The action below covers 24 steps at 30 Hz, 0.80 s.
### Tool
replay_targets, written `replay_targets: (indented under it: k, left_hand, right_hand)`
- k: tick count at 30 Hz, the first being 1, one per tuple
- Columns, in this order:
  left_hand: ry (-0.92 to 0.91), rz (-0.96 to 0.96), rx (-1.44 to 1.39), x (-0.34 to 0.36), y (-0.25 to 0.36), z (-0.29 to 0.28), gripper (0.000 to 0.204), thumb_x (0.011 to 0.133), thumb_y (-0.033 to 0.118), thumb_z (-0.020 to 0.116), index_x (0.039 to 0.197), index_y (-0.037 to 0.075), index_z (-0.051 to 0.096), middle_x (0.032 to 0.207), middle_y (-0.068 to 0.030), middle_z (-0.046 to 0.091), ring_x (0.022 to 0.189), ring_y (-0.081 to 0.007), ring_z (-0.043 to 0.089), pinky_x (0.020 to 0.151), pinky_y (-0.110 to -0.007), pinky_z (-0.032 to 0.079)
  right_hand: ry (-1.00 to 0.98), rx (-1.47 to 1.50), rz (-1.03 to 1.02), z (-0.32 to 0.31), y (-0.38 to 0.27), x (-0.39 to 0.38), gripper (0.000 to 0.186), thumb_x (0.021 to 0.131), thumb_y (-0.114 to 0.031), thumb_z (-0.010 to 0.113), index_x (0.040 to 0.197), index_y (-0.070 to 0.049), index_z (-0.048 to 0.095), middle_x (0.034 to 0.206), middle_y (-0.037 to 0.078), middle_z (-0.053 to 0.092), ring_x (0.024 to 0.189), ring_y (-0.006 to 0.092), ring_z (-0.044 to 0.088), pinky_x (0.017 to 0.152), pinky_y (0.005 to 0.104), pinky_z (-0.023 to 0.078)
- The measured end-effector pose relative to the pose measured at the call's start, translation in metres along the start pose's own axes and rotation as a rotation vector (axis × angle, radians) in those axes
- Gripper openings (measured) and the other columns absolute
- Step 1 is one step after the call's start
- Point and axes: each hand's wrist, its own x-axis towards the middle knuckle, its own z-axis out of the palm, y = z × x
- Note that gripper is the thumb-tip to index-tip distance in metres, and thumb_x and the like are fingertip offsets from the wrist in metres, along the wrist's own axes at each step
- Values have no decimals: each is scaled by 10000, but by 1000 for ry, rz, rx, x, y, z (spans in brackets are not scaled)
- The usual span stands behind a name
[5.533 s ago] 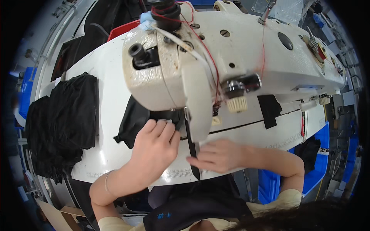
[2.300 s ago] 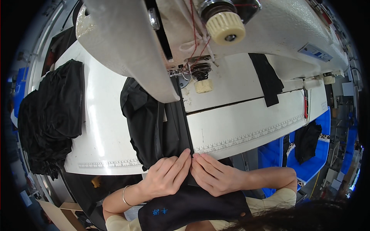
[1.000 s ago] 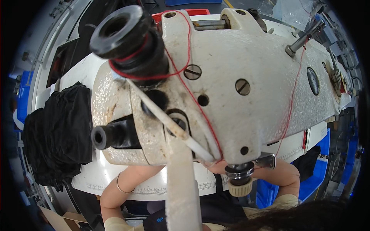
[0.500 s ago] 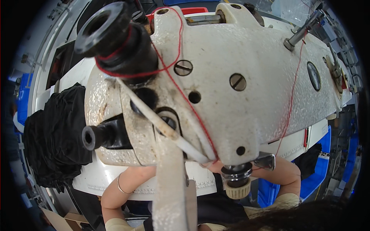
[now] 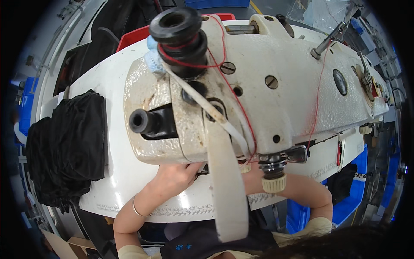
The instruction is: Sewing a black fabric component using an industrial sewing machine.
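Observation:
A white sewing machine point(image 5: 302, 73) with red thread point(image 5: 241, 106) running over it fills the middle of the view. Below its left end my left hand point(image 5: 172, 179) shows, with a bracelet on the wrist and the fingers curled together. Its fingertips reach under the machine head beside a small dark part; whatever they hold is hidden. My right hand point(image 5: 253, 178) lies mostly behind the machine's pale lever point(image 5: 228, 185) and thread tension knob point(image 5: 274, 183), so its fingers do not show. Both forearms rest over the front of the white table point(image 5: 116, 190).
Folded black cloth point(image 5: 73, 142) is piled at the table's left. A blue bin point(image 5: 353, 190) with black cloth in it stands at the lower right. Behind the machine is a red tray point(image 5: 133, 36). A cardboard box point(image 5: 73, 246) sits at the lower left.
The view has shifted, so the machine sits farther right and its lower edge higher. My left hand, hidden before behind the machine, now shows below it.

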Motion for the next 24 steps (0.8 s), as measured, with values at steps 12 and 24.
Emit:
replay_targets:
  k: [12, 24]
  left_hand:
    - [98, -167, -80, 15, -36, -3, 218, 729, 35, 598, 935, 64, 661, 893, -121, 653, 852, -311, 616, 752, -410, 483]
    - [-251, 58, 221, -4, 48, -63, 448, 600, 188, 763, 1009, 99, 604, 1135, -85, 529, 978, -231, 499, 956, -403, 346]
  right_hand:
    - [-239, -201, 61, 18, 32, -4, 122, 729, -105, 561, 779, -9, 617, 747, 134, 606, 695, 314, 632, 604, 431, 501]
    - [-769, 1123, 350, -8, -74, -20, 277, 938, -137, 527, 1190, -34, 579, 835, 9, 540, 741, 98, 532, 688, 256, 438]
